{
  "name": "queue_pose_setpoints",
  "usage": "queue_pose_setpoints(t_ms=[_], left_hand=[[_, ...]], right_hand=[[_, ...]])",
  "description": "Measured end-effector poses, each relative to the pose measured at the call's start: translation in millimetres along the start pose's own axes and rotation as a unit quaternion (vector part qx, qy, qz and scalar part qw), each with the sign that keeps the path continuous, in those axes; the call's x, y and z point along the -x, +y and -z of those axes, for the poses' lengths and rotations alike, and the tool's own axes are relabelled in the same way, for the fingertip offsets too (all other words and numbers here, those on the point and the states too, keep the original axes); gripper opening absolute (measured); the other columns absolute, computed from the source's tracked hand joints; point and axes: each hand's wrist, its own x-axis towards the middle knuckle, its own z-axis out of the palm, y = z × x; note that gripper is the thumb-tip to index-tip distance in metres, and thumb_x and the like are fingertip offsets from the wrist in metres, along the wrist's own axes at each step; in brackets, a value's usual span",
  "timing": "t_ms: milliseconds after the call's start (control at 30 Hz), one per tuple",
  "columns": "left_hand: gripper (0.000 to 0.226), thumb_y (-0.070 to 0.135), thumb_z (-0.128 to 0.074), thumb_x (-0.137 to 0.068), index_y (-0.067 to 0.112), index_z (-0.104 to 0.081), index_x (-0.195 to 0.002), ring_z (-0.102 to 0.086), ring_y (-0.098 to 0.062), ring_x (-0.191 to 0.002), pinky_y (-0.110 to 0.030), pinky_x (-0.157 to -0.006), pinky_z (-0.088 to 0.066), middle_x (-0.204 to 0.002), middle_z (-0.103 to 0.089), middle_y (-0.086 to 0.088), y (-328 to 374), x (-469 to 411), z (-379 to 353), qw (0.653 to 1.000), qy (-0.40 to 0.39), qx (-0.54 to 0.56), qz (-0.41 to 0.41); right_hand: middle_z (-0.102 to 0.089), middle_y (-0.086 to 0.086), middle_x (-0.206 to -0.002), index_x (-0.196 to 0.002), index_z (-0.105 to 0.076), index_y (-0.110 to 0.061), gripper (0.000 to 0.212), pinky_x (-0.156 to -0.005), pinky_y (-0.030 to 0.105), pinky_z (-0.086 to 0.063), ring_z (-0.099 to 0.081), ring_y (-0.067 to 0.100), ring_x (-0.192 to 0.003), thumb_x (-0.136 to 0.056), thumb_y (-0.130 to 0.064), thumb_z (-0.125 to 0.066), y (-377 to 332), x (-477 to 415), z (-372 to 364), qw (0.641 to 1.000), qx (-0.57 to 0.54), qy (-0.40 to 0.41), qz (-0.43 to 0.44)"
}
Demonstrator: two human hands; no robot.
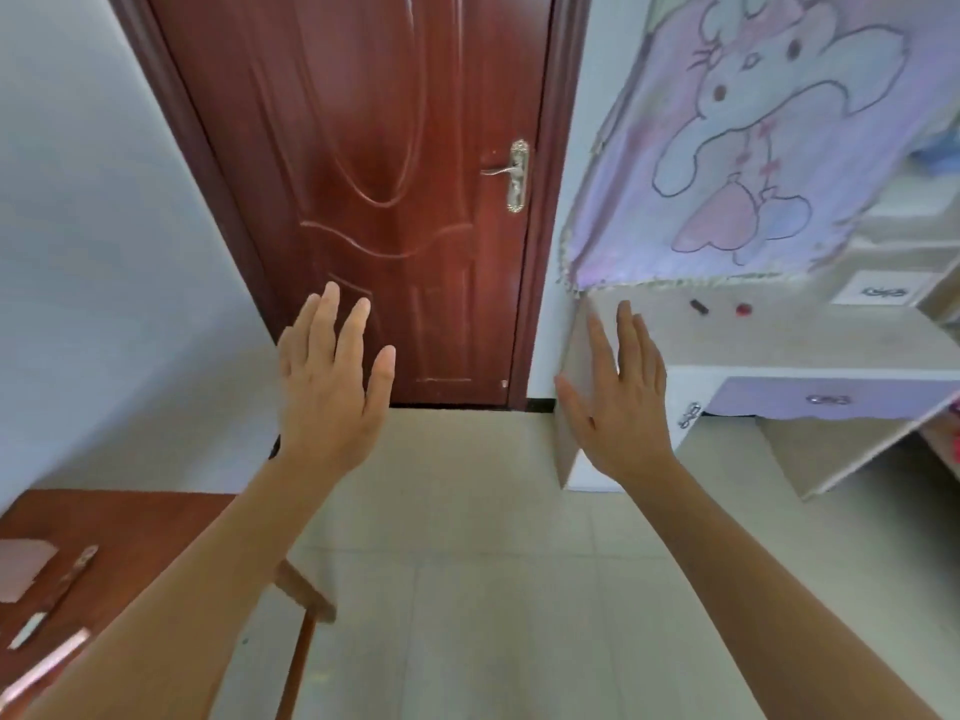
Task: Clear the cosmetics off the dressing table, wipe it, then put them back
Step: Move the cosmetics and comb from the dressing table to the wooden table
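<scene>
Two hands, left hand (332,387) and right hand (623,402), both spread wide, holding nothing, raised before door (395,148). On counter (779,345), person's right: dark item (699,307), red item (744,309), near its back edge. Step, likely: clearing. Next: reach right, pinch each small piece in turn

Red-brown door (363,174), tiled floor (467,563)
</scene>
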Motion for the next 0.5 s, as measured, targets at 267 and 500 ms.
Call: queue_pose_setpoints(t_ms=[267,500], left_hand=[[0.055,0.040,-0.038,-0.100,0.007,-0.043,-0.145,-0.024,-0.036,-0.146,-0.057,-0.113,-0.025,-0.157,-0.028,-0.019,250.5,-68.2,-110.5,0.988,-0.037,0.040,-0.145],[0.056,0.040,-0.041,-0.099,0.003,-0.048,-0.141,-0.033,-0.039,-0.141,-0.055,-0.108,-0.031,-0.153,-0.033,-0.022,376.7,-97.0,-202.1,0.963,-0.101,0.081,-0.235]], right_hand=[[-0.007,0.015,-0.165,-0.158,-0.018,-0.015,0.072,-0.119,0.054,-0.016,-0.010,0.037,-0.151,-0.100,-0.044,-0.050,238.7,21.6,112.4,0.990,0.073,0.023,-0.115],[-0.007,0.018,-0.164,-0.157,-0.020,-0.015,0.075,-0.118,0.057,-0.020,-0.011,0.038,-0.151,-0.097,-0.042,-0.055,371.8,20.4,144.2,0.972,0.099,0.026,-0.212]])
